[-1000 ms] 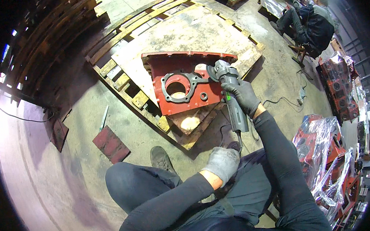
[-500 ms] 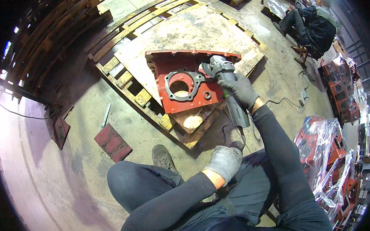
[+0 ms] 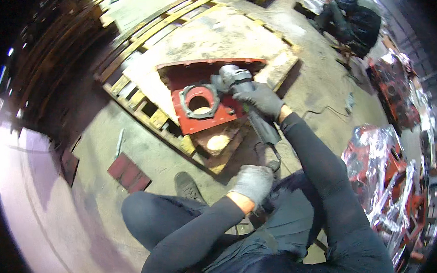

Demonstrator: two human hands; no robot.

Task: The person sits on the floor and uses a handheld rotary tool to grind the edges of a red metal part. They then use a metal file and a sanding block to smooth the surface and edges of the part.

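Note:
A grey angle grinder [image 3: 262, 128] is gripped around its body by my right hand [image 3: 264, 102], in a dark grey glove. Its head hangs over the right part of a red metal casting [image 3: 198, 126], beside the bare grey ring flange [image 3: 215, 105] around the large hole. Whether the disc touches the metal I cannot tell. My left hand [image 3: 254, 182], in a light grey glove, is closed above my lap, close to the grinder's cord [image 3: 279, 157]. Something dark shows at its fingers, too small to name.
The casting lies on a wooden sheet [image 3: 187, 41] over a pallet [image 3: 149, 115]. Dark red plates [image 3: 129, 173] lie on the floor at left. Film-wrapped red castings [image 3: 375, 169] stand at right. A cord [image 3: 322, 111] crosses the floor. Another person [image 3: 354, 25] sits at far right.
The whole view has shifted, with the scene sliding left. My right hand has moved the grinder's head a little left across the casting, nearer the ring flange. My left hand stays closed.

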